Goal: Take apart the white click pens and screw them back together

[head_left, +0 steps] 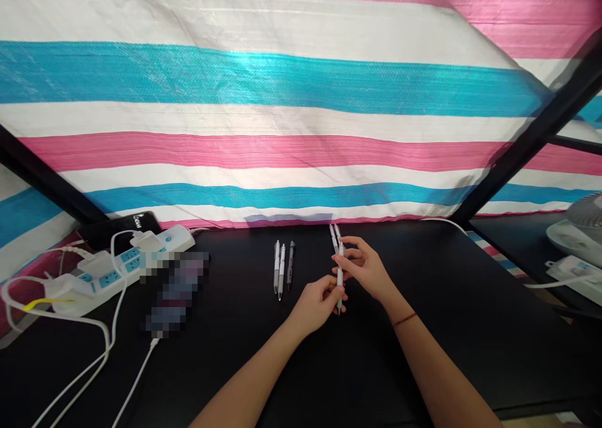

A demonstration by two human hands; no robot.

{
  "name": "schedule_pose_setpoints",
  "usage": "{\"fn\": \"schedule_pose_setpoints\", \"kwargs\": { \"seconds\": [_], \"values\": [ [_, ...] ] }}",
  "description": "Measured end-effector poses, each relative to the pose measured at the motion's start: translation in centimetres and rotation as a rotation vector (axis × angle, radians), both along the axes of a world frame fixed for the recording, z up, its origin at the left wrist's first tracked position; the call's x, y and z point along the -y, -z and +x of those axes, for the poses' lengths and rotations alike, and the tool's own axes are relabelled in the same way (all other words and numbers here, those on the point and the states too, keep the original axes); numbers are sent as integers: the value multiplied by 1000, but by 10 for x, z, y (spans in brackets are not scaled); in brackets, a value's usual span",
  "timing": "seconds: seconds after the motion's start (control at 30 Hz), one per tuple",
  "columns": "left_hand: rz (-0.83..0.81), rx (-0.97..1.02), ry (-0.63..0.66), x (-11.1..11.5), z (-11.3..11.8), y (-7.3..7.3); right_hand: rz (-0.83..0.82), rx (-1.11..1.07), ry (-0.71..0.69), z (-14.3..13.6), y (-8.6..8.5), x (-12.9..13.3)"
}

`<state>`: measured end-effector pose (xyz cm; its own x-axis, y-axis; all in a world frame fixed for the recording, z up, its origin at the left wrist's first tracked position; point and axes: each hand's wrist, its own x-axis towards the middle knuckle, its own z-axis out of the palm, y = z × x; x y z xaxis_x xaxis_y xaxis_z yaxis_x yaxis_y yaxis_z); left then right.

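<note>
A white pen (pixel 340 276) stands nearly lengthwise between my two hands, its tip pointing toward me. My left hand (pixel 320 302) is closed on its lower part near the tip. Higher up, my right hand (pixel 363 265) pinches the same pen near its top end. Just behind my right hand lie two more white pens (pixel 334 237) side by side, their near ends hidden by the hand and the held pen. To the left, two white pens (pixel 281 271) and a dark grey pen (pixel 290 266) rest in a row on the black table (pixel 235 353).
A white power strip (pixel 176 239) with plugs and cables sits at the left, beside a blurred-out phone (pixel 176 293) on a white cable (pixel 136 378). A black box-like object (pixel 120 227) is behind. Striped sheeting (pixel 301 121) hangs at the back between black posts (pixel 508 158).
</note>
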<state>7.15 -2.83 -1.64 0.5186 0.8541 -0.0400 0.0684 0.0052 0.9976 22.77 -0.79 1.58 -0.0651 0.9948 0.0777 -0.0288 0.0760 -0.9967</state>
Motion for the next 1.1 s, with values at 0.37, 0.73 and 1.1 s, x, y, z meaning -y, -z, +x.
{"fn": "schedule_pose_setpoints", "kwargs": {
  "seconds": [0.37,0.73,1.1],
  "values": [
    [9,-11,9,1,1,-3,10,-18,-16,3,3,-3],
    [11,-17,-10,0,1,-3,20,-45,3,1,4,-3],
    [34,-37,14,0,-1,0,18,-41,-17,1,3,-2]
  ]
}}
